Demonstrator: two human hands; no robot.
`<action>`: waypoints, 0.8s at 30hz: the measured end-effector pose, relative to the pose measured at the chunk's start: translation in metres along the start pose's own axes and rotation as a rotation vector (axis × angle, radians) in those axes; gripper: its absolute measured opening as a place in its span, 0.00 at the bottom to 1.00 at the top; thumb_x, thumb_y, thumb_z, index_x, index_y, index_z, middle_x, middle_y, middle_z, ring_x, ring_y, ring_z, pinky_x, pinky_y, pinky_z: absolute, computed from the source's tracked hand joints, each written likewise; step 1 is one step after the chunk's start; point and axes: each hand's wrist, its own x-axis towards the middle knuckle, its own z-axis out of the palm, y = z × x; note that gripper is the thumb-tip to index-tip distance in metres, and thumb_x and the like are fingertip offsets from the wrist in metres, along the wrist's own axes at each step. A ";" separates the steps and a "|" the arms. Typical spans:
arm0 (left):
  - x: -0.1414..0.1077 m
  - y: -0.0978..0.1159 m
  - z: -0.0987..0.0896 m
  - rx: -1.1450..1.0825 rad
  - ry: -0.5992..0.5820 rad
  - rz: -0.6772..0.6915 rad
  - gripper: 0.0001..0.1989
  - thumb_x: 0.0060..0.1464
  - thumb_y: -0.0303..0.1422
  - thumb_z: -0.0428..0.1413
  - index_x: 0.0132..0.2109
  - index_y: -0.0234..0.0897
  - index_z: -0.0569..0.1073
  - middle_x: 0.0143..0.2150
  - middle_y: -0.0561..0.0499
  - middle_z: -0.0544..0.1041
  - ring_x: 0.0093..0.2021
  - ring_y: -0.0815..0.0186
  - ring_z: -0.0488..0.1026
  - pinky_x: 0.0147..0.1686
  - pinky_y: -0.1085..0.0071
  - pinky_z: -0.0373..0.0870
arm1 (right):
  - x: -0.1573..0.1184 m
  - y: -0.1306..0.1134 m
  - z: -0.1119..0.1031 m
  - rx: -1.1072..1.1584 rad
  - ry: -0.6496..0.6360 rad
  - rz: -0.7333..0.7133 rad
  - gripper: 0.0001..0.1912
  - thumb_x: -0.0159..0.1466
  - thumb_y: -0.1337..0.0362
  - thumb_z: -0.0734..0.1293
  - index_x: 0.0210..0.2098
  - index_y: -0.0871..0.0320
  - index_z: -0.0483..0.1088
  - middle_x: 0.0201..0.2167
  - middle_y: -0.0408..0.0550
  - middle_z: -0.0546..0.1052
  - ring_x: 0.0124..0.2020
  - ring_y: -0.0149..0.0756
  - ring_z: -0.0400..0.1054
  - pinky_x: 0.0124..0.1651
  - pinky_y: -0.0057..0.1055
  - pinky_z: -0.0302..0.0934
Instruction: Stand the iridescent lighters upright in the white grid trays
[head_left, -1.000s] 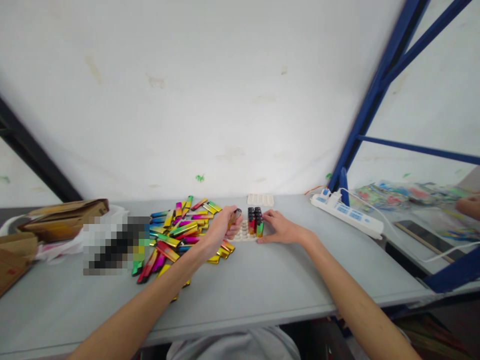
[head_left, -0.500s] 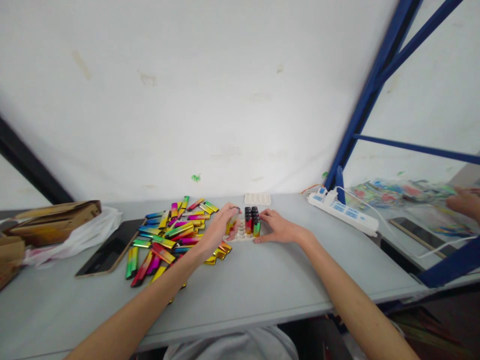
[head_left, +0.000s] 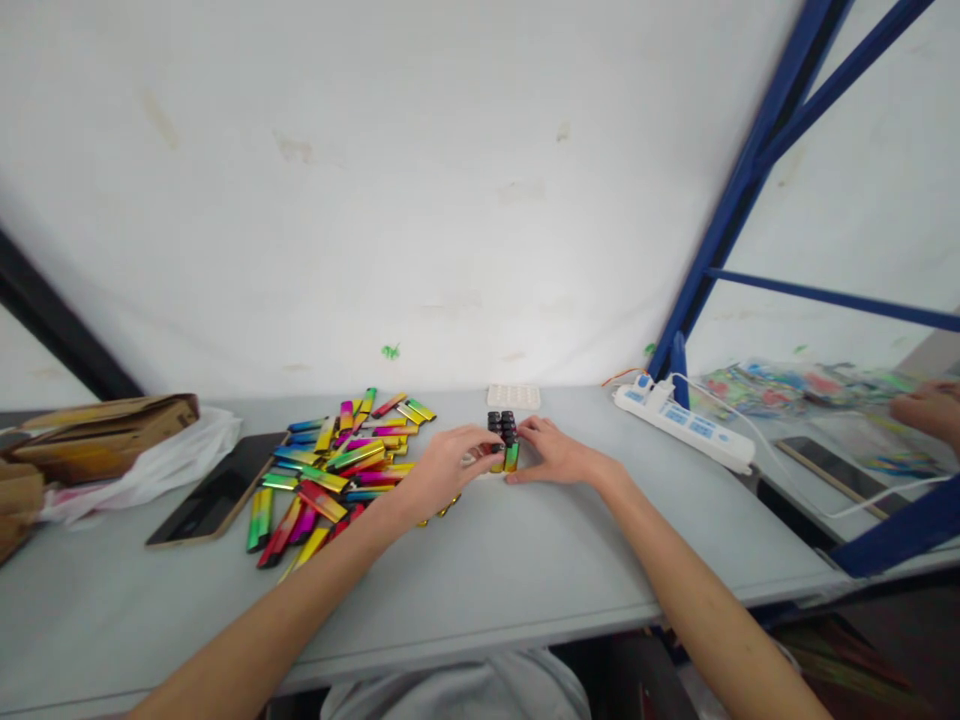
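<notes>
My left hand (head_left: 455, 460) is closed, its fingertips pinching a shiny lighter (head_left: 496, 462) at the front left of a small upright group. The black-topped lighters (head_left: 512, 455) in that group stand in rows in a white slotted tray (head_left: 491, 475), mostly hidden by my left hand. To the right, my right hand (head_left: 553, 455) rests on the table with thumb and fingers apart, fingertips against the side of the group. Left of my left hand lies a loose pile of metallic lighters (head_left: 352, 455) in green, red, purple, blue and gold.
Behind the group lies a second white tray (head_left: 514, 396). At the left are a dark phone (head_left: 217, 490), a white plastic bag (head_left: 150, 470) and brown cardboard (head_left: 112, 440). A power strip (head_left: 686, 425) lies right, beside a blue frame (head_left: 720, 230). Another person's hand (head_left: 928, 408) shows at far right.
My left hand has moved right with its lighter, from over the tray's left side to against the standing group, and now covers more of the tray. My right hand stays in place.
</notes>
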 end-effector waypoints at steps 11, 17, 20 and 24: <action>-0.004 -0.003 0.008 0.075 -0.023 0.031 0.12 0.65 0.37 0.55 0.49 0.39 0.79 0.45 0.46 0.83 0.42 0.62 0.80 0.46 0.69 0.73 | 0.000 0.002 0.002 0.010 -0.003 0.003 0.33 0.58 0.48 0.76 0.56 0.60 0.70 0.51 0.56 0.72 0.52 0.50 0.64 0.57 0.46 0.61; -0.001 -0.003 0.005 0.039 -0.101 -0.120 0.12 0.64 0.36 0.54 0.50 0.38 0.77 0.39 0.49 0.83 0.36 0.64 0.79 0.39 0.72 0.72 | -0.001 0.001 0.000 0.010 -0.010 0.004 0.32 0.59 0.48 0.76 0.56 0.58 0.70 0.51 0.55 0.72 0.53 0.50 0.64 0.58 0.46 0.60; 0.000 -0.005 0.006 0.048 -0.113 -0.124 0.14 0.65 0.37 0.53 0.55 0.42 0.73 0.38 0.50 0.83 0.35 0.64 0.79 0.38 0.72 0.71 | -0.001 0.002 0.001 0.016 -0.018 0.017 0.33 0.59 0.47 0.75 0.56 0.58 0.70 0.51 0.56 0.72 0.53 0.50 0.64 0.58 0.46 0.61; -0.002 -0.005 0.011 0.186 -0.152 -0.110 0.16 0.67 0.38 0.50 0.59 0.45 0.68 0.37 0.49 0.82 0.36 0.61 0.79 0.36 0.71 0.70 | -0.001 0.004 0.003 0.022 -0.009 0.013 0.33 0.58 0.46 0.76 0.55 0.58 0.71 0.51 0.56 0.72 0.53 0.51 0.64 0.58 0.47 0.61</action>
